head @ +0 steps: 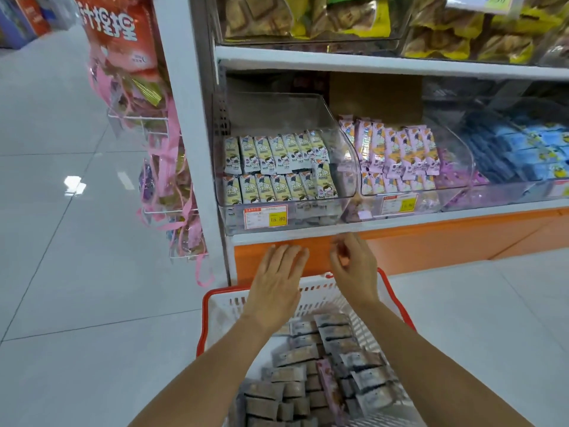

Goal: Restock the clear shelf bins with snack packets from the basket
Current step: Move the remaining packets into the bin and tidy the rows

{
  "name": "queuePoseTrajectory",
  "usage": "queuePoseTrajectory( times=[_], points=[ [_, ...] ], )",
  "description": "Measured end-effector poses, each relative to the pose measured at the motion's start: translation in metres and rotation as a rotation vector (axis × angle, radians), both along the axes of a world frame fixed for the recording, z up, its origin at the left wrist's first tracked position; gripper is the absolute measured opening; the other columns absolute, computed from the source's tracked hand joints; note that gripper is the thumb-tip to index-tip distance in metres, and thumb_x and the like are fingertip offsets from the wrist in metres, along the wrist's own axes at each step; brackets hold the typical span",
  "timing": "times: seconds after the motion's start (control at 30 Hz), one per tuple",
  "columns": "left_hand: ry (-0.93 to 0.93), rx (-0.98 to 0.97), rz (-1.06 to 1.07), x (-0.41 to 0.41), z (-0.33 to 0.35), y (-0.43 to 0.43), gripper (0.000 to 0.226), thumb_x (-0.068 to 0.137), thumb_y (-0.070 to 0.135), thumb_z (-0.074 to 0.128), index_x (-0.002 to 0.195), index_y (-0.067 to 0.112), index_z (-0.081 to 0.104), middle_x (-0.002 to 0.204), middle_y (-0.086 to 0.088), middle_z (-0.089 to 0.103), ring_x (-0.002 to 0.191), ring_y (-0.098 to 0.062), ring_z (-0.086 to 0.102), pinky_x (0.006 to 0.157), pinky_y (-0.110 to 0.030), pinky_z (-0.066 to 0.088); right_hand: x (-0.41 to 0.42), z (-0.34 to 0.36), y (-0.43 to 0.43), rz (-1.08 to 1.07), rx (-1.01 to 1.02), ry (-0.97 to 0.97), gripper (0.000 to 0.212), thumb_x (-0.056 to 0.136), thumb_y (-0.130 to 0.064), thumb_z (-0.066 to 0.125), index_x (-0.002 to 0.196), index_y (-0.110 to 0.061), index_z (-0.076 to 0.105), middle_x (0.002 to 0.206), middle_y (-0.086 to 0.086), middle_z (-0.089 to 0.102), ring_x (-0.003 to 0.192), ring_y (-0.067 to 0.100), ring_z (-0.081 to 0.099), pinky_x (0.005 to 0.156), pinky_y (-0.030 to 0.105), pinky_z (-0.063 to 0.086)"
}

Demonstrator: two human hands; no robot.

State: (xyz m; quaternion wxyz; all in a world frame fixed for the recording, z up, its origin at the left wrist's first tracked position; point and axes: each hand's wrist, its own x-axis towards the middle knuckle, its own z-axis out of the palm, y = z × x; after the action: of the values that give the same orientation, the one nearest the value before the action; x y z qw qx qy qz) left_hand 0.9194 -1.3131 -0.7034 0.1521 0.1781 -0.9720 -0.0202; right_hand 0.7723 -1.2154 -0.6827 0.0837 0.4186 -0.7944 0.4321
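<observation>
A white basket with a red rim [397, 298] stands on the floor below the shelf, holding several grey snack packets [308, 377]. Above it, a clear shelf bin [348, 167] holds rows of pale yellow snack packets [277, 167]. Beside it on the right, a second clear bin [462, 155] holds purple packets [397, 155]. My left hand [277, 282] hovers over the basket's far edge with fingers straight and empty. My right hand [354, 263] is just right of it, fingers loosely curled, with nothing visible in them. Both hands are below the bins, in front of the orange shelf base.
A third bin with blue packets [523, 149] sits at the far right. The upper shelf [369, 61] carries yellow-wrapped snacks. A wire rack with pink-ribboned bags [166, 180] hangs off the shelf's left end. Tiled floor [77, 211] spreads to the left.
</observation>
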Motion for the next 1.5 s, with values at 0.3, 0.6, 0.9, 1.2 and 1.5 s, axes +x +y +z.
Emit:
queuePoseTrajectory(
  times=[0.3,0.6,0.9,1.2,1.5],
  points=[
    [-0.494,0.134,-0.044,-0.015,-0.061,-0.001,0.078,0.1,0.035,0.046,0.156,0.015,-0.004,0.165,-0.008,-0.004,0.151,-0.029,-0.005,0.121,-0.047,-0.009,-0.009,-0.094,0.062,-0.073,0.606,-0.228,0.018,0.089,-0.022,0.062,0.105,-0.016,0.066,0.099,0.001,0.063,0.086,0.018,0.06,0.07,0.027,0.046],
    [-0.435,0.075,-0.026,-0.012,-0.08,0.008,0.089,0.096,0.035,0.053,0.154,0.011,-0.01,0.163,-0.011,-0.008,0.151,-0.035,-0.001,0.12,-0.051,-0.011,0.027,-0.14,0.109,-0.069,1.281,-0.294,0.041,0.094,-0.035,0.052,0.131,-0.017,0.054,0.134,0.008,0.048,0.125,0.03,0.041,0.099,0.039,0.042],
    [-0.436,0.109,-0.043,-0.013,-0.083,0.005,0.086,0.097,0.034,0.052,0.155,0.012,-0.007,0.164,-0.011,-0.001,0.151,-0.032,-0.002,0.121,-0.049,-0.011,0.028,-0.132,0.102,-0.126,1.121,-0.279,0.024,0.089,-0.018,0.057,0.112,-0.01,0.061,0.114,0.009,0.056,0.112,0.028,0.047,0.088,0.035,0.047],
    [-0.036,-0.049,-0.061,-0.017,-0.025,-0.006,0.094,0.07,0.027,0.079,0.15,0.003,0.034,0.15,-0.017,0.037,0.14,-0.035,0.03,0.117,-0.052,0.015,0.014,-0.026,0.065,-0.028,0.103,-0.569,0.018,0.087,-0.014,0.066,0.102,-0.022,0.062,0.082,-0.014,0.065,0.077,0.005,0.065,0.068,0.019,0.055],
    [0.207,-0.179,0.017,-0.011,0.046,-0.039,0.074,0.078,0.017,0.057,0.147,0.002,0.035,0.152,-0.014,0.029,0.141,-0.032,0.025,0.122,-0.047,0.004,0.008,0.081,0.022,0.037,-0.377,-0.349,0.009,0.083,-0.023,0.056,0.09,-0.018,0.056,0.078,-0.004,0.056,0.067,0.0,0.052,0.057,0.011,0.04]
  ],
)
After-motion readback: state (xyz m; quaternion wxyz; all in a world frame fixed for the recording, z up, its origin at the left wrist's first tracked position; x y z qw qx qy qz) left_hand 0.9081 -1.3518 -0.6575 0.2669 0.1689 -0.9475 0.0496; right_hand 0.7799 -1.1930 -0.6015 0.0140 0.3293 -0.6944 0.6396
